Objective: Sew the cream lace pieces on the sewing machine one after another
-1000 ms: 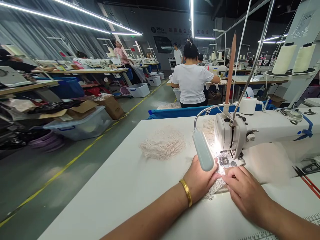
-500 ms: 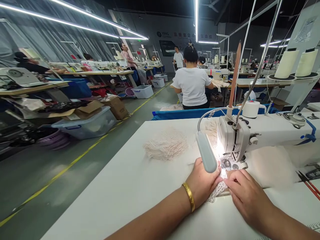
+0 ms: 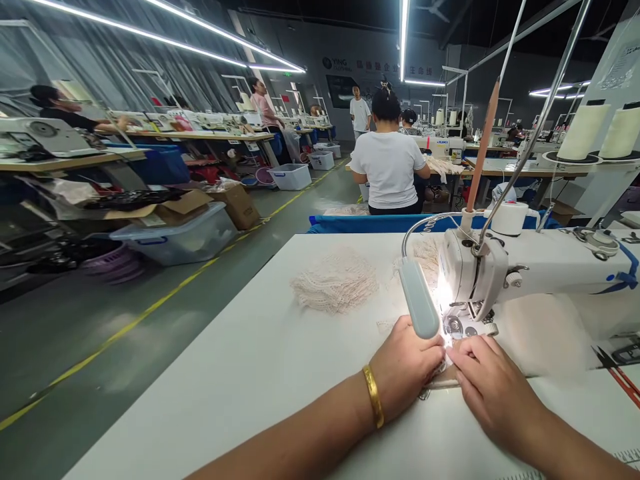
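Note:
Under the needle end of a white sewing machine (image 3: 565, 257), both hands meet at a strip of pale lace (image 3: 441, 368). My left hand (image 3: 407, 367), with a gold bangle at the wrist, is closed over the lace from the left and covers most of it. My right hand (image 3: 493, 380) pinches at the strip's right edge, thumb and forefinger close to the left fingertips. A grey-green lamp (image 3: 419, 300) on a bent metal neck hangs over the left fingers and lights the needle area. Sheer beige fabric (image 3: 545, 333) lies right of the needle.
A pile of lace pieces (image 3: 335, 283) lies left on the white table (image 3: 260, 373), with more lace (image 3: 427, 257) behind the lamp. Red-handled scissors (image 3: 623, 377) lie at the right edge. Thread cones (image 3: 585, 133) stand behind. A co-worker (image 3: 387, 160) sits ahead.
My left hand has shifted slightly and closed further over the lace, hiding the part that hung toward me. My right hand stays nearly in place. The view has turned slightly left.

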`<state>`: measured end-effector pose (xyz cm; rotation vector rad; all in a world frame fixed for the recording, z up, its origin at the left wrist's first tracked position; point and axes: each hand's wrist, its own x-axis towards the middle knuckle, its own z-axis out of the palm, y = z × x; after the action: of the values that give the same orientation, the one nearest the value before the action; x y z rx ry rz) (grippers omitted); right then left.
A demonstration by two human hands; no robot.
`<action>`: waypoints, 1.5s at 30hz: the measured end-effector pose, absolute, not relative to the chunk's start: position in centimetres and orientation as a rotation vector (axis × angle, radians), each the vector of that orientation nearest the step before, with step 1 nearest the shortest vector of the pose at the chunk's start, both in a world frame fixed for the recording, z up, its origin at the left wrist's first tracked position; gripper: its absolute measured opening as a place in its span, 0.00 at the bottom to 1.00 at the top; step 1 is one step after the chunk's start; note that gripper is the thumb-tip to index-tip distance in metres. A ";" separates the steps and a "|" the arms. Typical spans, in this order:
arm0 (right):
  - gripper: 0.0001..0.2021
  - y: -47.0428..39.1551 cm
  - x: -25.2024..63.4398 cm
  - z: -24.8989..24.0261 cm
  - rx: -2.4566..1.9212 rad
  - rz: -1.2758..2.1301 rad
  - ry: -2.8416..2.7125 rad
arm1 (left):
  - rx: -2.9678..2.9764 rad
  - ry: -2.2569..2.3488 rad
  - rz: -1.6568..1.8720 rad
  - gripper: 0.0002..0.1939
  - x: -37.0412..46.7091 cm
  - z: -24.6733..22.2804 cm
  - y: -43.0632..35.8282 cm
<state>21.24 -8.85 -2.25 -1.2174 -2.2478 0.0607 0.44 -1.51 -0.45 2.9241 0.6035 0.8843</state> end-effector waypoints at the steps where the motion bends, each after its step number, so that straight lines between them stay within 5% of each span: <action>1: 0.11 -8.8 21.3 -2.3 -1.234 0.059 -2.252 | 2.928 0.602 0.872 0.12 0.4 -0.4 -1.6; 45: 0.15 -8.5 21.6 -1.3 -1.339 0.045 -2.273 | 2.872 0.597 0.866 0.12 -0.4 -0.2 -0.7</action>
<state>21.59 -8.46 -1.29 -1.3393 -2.2731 0.0453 -0.39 -0.71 -0.16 2.8724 0.5973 0.8660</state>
